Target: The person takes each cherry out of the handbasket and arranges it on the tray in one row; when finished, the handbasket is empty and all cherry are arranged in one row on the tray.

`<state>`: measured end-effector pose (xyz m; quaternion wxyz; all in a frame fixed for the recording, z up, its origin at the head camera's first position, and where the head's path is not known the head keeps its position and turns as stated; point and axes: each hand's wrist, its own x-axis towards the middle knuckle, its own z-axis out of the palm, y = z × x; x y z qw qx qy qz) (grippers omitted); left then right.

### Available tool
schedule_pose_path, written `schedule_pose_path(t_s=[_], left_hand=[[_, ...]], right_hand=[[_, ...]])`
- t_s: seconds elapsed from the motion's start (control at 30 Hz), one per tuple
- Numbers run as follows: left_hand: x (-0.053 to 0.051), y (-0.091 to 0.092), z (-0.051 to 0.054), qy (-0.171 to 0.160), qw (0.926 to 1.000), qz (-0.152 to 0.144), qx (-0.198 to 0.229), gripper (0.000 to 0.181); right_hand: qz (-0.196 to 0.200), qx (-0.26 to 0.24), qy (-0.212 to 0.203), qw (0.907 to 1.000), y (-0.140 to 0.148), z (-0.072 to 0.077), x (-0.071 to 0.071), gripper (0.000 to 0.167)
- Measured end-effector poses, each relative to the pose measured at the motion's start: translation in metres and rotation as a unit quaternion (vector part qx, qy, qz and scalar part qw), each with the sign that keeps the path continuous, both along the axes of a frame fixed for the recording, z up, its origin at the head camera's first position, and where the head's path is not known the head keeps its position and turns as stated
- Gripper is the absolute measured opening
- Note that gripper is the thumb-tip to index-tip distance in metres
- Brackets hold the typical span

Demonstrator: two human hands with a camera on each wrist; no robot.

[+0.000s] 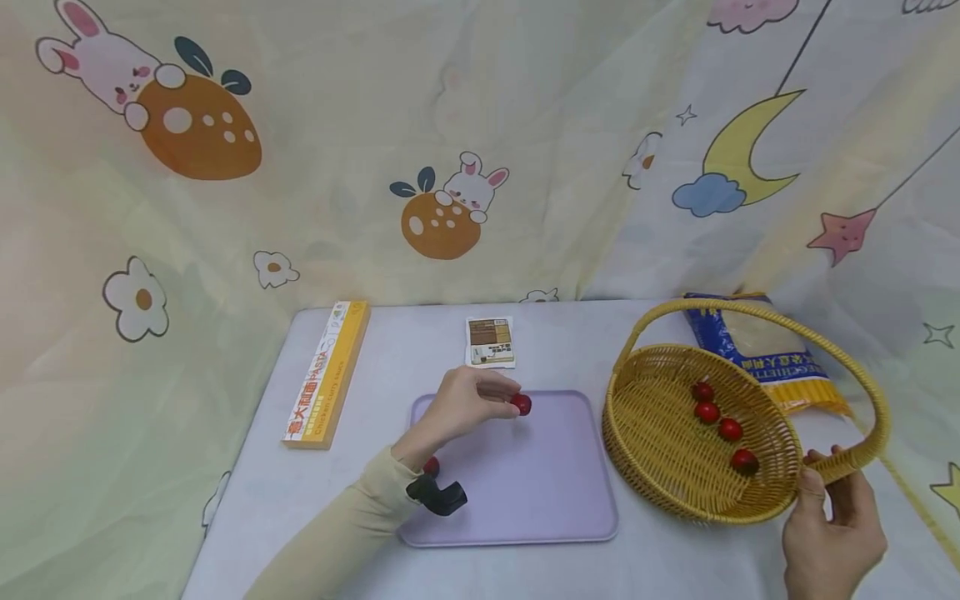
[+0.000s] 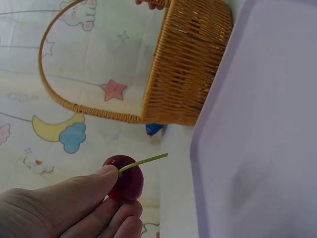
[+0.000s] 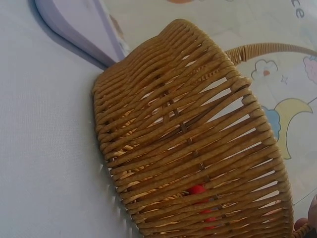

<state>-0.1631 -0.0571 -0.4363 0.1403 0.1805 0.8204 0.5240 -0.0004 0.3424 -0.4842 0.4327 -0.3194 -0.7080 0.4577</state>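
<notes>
My left hand (image 1: 467,404) pinches a dark red cherry (image 1: 521,404) above the top of a lilac tray (image 1: 517,542). In the left wrist view the cherry (image 2: 130,184) shows a green stem, held between thumb and fingers. Another red cherry (image 1: 431,467) lies on the tray's left side, partly behind my left wrist. My right hand (image 1: 832,525) grips the handle base at the right side of a wicker basket (image 1: 660,467). Several red cherries (image 1: 745,462) lie inside the basket. The right wrist view shows the basket's woven side (image 3: 188,139) close up, with red glimpsed through the gaps.
A yellow and white pasta box (image 1: 327,375) lies at the left of the table. A small brown and white packet (image 1: 491,342) is behind the tray. Behind the basket lies a blue and yellow pasta bag (image 1: 787,367). A printed cloth hangs at the back.
</notes>
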Motion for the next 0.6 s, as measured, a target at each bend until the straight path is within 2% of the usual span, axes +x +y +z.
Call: schedule_pose_path(t_s=[0.3,0.6], left_hand=[[0.007,-0.022,-0.008,-0.025,0.9993,0.026,-0.007,0.031],[0.018,-0.041,-0.024,-0.025,0.999,0.029,-0.02,0.034]], right_hand=[[0.012,-0.011,0.011,0.9998,0.0,0.002,-0.001,0.044],[0.004,-0.012,-0.012,0.9998,-0.001,0.002,0.002,0.043]])
